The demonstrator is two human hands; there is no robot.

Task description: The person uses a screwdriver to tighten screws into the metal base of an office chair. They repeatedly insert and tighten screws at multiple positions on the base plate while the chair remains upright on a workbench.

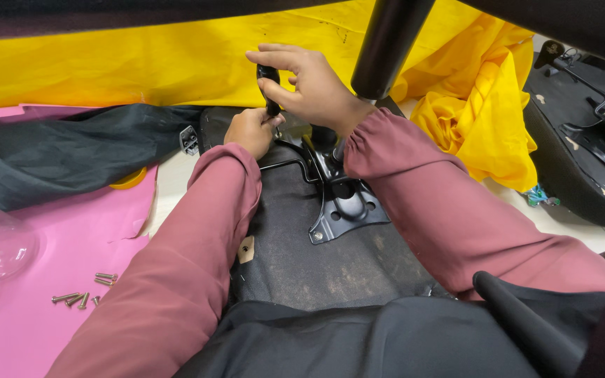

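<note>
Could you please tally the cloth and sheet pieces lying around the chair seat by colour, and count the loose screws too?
Yellow cloth: 1
Dark grey cloth: 1
Pink sheet: 1
Loose screws on the pink sheet: about 6, some overlapping
Total: about 9

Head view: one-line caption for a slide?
Right hand grips a black tool handle while left hand steadies its tip at a black metal mounting plate on an upturned chair seat.
</note>
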